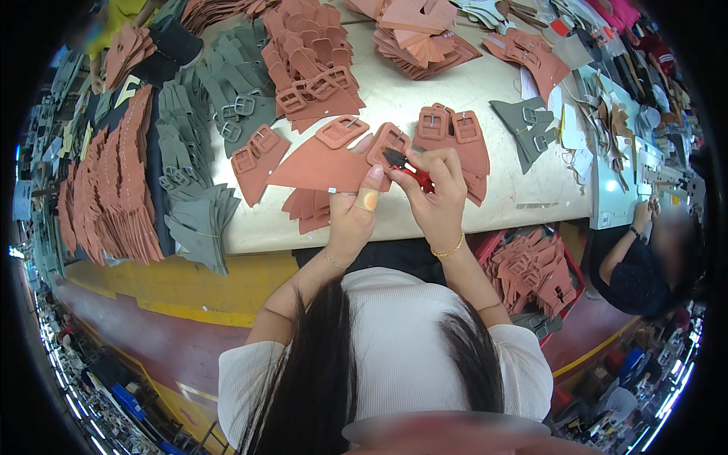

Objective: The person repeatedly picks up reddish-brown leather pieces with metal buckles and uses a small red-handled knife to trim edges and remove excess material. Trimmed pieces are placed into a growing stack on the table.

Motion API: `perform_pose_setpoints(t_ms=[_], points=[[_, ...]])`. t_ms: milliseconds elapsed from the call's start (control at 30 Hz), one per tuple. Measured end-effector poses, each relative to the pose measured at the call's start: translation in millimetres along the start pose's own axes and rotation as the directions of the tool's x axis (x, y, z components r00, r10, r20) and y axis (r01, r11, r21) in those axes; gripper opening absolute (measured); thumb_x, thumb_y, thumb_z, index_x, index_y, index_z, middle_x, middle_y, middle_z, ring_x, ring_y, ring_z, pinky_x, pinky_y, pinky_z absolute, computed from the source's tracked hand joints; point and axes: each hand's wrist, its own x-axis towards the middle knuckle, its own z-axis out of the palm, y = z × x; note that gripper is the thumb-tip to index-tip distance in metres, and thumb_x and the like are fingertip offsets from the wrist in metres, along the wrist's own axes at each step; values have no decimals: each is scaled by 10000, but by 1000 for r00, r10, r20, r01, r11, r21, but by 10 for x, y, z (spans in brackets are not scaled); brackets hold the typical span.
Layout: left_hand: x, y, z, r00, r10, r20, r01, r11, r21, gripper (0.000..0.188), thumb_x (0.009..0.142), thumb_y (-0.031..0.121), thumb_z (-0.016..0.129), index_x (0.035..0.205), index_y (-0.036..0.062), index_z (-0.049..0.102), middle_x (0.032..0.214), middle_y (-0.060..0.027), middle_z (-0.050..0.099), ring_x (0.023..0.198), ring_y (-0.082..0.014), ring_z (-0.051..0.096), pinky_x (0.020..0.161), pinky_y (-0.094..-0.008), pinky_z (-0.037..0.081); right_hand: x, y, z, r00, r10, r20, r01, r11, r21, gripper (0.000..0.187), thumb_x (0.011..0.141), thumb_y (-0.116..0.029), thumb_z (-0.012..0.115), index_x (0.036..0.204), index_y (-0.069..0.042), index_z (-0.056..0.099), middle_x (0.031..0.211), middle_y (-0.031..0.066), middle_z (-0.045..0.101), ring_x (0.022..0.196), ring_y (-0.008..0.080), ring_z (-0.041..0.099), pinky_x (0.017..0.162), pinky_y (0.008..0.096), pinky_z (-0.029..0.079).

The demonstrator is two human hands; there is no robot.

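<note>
Had a salmon two-buckle piece pinched in the left hand, over the front part of the pale table. Gripped red-handled snips in the right hand, with the dark tips right at the piece's right-hand buckle. Couldn't tell if actually touching, tbh. Also spotted another salmon buckled piece just to the right, plus a grey-green one further over.

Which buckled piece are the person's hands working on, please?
The terracotta piece in the left hand: only at its buckle does the right hand hold red-handled cutters.
</note>
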Motion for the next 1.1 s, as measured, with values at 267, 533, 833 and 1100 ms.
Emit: perform_pose_setpoints(t_ms=[267, 533, 833, 1100], points=[[-5, 70, 110, 999, 43, 34, -35, 977, -211, 517, 1015, 162, 407, 1473, 0, 226, 1389, -112, 404, 1240, -188, 413, 1050, -344, 340, 16, 59, -3, 951, 293, 94, -306, 862, 404, 227, 815, -91, 748, 966, 24, 623, 799, -21, 525, 698, 61, 516, 592, 202, 432], [26, 12, 108, 994, 101, 31, -92, 974, -209, 521, 1021, 187, 368, 1471, -18, 201, 1435, -150, 371, 1341, -251, 374, 1131, -406, 297, 26, -81, -21, 832, 394, 390, -551, 669, 499, 134, 885, -140, 688, 876, -16, 640, 678, -63, 508, 597, 12, 398, 519, 176, 320], [78, 18, -139, 965, -255, 58, 256, 877, -407, 413, 1027, 221, 345, 1353, -26, 407, 1287, -160, 519, 1094, -229, 572, 880, -364, 502, 262, 65, -258, 981, -2, 192, -14, 997, 78, 272, 820, -12, 681, 1090, -12, 654, 947, 60, 671, 876, 153, 628, 802, 247, 485], [259, 367, -713, 776, -396, 491, 350, 918, 187, 611, 965, 530, 423, 1171, -28, 564, 1048, -126, 619, 969, -165, 601, 801, -308, 498, 287, 115, -404, 849, 326, 415, -491, 778, 393, 191, 860, -89, 702, 998, 40, 673, 859, 32, 676, 816, 65, 571, 732, 230, 488]])
